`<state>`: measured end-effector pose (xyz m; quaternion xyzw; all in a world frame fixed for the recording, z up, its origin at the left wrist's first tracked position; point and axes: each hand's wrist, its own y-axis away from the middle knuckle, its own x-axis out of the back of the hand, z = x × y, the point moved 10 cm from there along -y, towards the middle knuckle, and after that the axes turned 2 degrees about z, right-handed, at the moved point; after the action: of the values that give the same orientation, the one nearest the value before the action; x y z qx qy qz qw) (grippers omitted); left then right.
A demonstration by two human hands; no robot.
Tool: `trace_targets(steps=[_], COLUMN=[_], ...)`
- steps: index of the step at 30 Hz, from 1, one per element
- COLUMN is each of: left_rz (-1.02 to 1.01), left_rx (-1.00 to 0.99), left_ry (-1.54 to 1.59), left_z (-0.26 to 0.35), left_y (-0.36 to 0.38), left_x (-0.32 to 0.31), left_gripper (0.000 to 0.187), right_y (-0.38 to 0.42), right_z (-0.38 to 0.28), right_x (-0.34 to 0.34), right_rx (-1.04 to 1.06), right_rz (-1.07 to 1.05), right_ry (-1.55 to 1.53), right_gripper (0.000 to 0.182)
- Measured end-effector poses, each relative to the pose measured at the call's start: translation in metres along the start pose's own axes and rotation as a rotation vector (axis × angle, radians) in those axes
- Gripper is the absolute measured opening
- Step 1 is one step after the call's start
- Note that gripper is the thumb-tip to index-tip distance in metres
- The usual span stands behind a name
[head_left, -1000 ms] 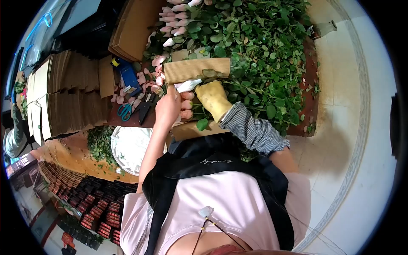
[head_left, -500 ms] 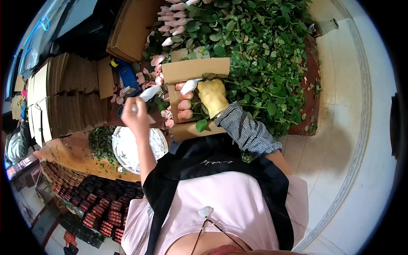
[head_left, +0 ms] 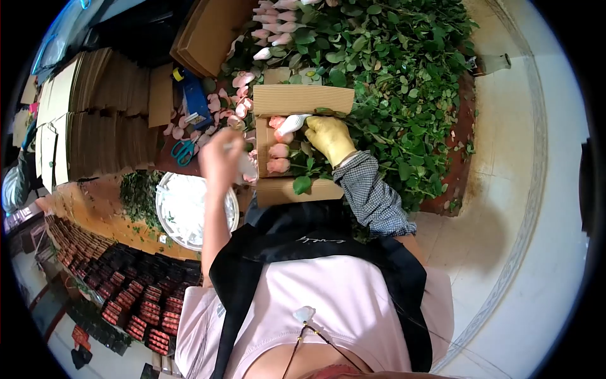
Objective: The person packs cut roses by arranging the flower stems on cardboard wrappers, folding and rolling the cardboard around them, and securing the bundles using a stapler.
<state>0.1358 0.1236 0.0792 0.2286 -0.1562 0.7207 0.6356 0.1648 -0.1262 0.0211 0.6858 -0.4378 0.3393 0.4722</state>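
My left hand (head_left: 221, 158), bare and smeared by motion, is closed on a white net sleeve (head_left: 247, 167) at the left side of an open cardboard box. My right hand (head_left: 331, 140) wears a yellow glove and a checked oversleeve. Its fingers are closed at the stem end of a rose (head_left: 292, 125) whose head is covered by a white net; the stem itself is hidden. Below that bloom, bare pink roses (head_left: 278, 158) lie in a column against corrugated cardboard (head_left: 266, 148). A corrugated flap (head_left: 303, 100) stands above them.
Leafy rose stems (head_left: 398, 95) cover the table's right side. Netted roses (head_left: 278, 25) lie at the back. Loose petals (head_left: 221, 107), blue-handled scissors (head_left: 184, 151) and a blue tool (head_left: 196, 104) are left of the box. A basket of white nets (head_left: 196, 208) and stacked cardboard (head_left: 101, 120) stand left.
My left hand has moved right, toward the box, with the white sleeve now lower beside it. My gloved hand has turned slightly, staying at the netted rose. The whole view has shifted a little.
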Motion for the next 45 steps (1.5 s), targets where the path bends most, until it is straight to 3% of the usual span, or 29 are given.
trace_targets(steps=[1, 2, 4, 5, 7, 10, 14, 16, 18, 20, 22, 24, 26, 28, 29, 30, 32, 33, 35, 37, 39, 41, 42, 43, 45], left_rz=[0.057, -0.005, -0.043, -0.109, -0.125, -0.039, -0.124, -0.138, -0.034, 0.061, -0.067, -0.176, -0.109, 0.308, 0.404, 0.496, 0.644, 0.632, 0.600, 0.434, 0.208, -0.044, -0.260, -0.190, -0.209], left_rx=[0.141, 0.165, 0.113, 0.181, -0.021, -0.265, -0.348, -0.338, -0.291, -0.087, 0.104, 0.274, 0.512, 0.426, 0.611, 0.783, 0.606, 0.595, 0.467, 0.349, 0.007, -0.588, -0.608, -0.710, -0.552], left_ry=[0.000, -0.341, -0.320, -0.280, -0.413, -0.413, -0.305, -0.266, -0.176, -0.300, -0.440, -0.565, -0.659, -0.360, -0.346, -0.319, -0.432, -0.305, -0.126, -0.026, 0.050, -0.153, -0.282, -0.257, -0.456], left_z=[-0.026, -0.024, -0.029, -0.026, -0.002, 0.036, 0.043, 0.036, 0.037, 0.003, -0.039, -0.138, -0.237, -0.340, -0.349, -0.350, -0.327, -0.304, -0.222, -0.152, -0.070, 0.030, 0.057, 0.078, 0.077], left_y=[0.002, 0.001, 0.006, 0.008, 0.004, -0.003, -0.001, 0.001, 0.003, 0.007, 0.025, 0.058, 0.097, 0.139, 0.157, 0.170, 0.165, 0.155, 0.117, 0.086, 0.075, 0.089, 0.096, 0.103, 0.113], left_x=[0.027, 0.045, 0.031, 0.011, -0.028, -0.067, -0.082, -0.075, -0.041, 0.011, 0.053, 0.072, 0.116, 0.187, 0.216, 0.240, 0.268, 0.264, 0.227, 0.165, 0.078, 0.007, -0.023, -0.040, -0.071], left_gripper=[0.014, 0.020, 0.028, 0.039, 0.045, 0.034, 0.025, 0.021, 0.016, 0.018, 0.023, 0.032, 0.053, 0.079, 0.081, 0.084, 0.068, 0.060, 0.040, 0.031, 0.025, 0.020, 0.029, 0.035, 0.042], right_y=[0.000, 0.000, 0.000, 0.001, 0.005, 0.010, 0.010, 0.017, 0.008, 0.006, 0.006, 0.005, 0.020, 0.024, 0.029, 0.031, 0.038, 0.040, 0.041, 0.045, 0.048, 0.053, 0.057, 0.060, 0.064], right_z=[0.001, -0.001, -0.003, -0.007, -0.012, -0.022, -0.016, 0.006, 0.023, 0.021, 0.007, 0.004, -0.004, -0.011, -0.009, -0.006, -0.012, -0.014, -0.017, -0.021, -0.025, -0.029, -0.029, -0.030, -0.030], right_x=[-0.002, -0.001, -0.005, -0.003, 0.001, 0.004, 0.002, 0.010, -0.007, -0.004, 0.004, 0.003, 0.012, 0.013, 0.014, 0.012, 0.019, 0.020, 0.020, 0.024, 0.026, 0.031, 0.037, 0.040, 0.045], right_rx=[0.003, 0.010, 0.056, 0.065, 0.103, 0.116, 0.067, -0.021, -0.075, 0.015, 0.065, 0.202, 0.349, 0.251, 0.385, 0.374, 0.337, 0.344, 0.367, 0.385, 0.333, 0.357, 0.380, 0.378, 0.320], right_rz=[0.041, 0.083, 0.108, 0.099, 0.129, 0.191, 0.144, 0.275, 0.207, 0.287, 0.192, 0.173, 0.285, 0.140, 0.291, 0.276, 0.235, 0.246, 0.264, 0.282, 0.220, 0.227, 0.235, 0.219, 0.125], right_ry=[-0.018, -0.036, 0.017, 0.008, 0.053, 0.111, 0.134, -0.299, -0.316, -0.270, -0.230, -0.240, -0.254, -0.209, -0.214, -0.256, -0.344, -0.320, -0.266, -0.208, -0.232, -0.266, -0.304, -0.308, -0.293], right_gripper=[0.021, 0.022, 0.023, 0.023, 0.021, 0.013, 0.016, 0.023, 0.029, 0.029, 0.026, 0.023, 0.032, 0.035, 0.032, 0.033, 0.033, 0.031, 0.031, 0.031, 0.031, 0.033, 0.034, 0.038, 0.039])
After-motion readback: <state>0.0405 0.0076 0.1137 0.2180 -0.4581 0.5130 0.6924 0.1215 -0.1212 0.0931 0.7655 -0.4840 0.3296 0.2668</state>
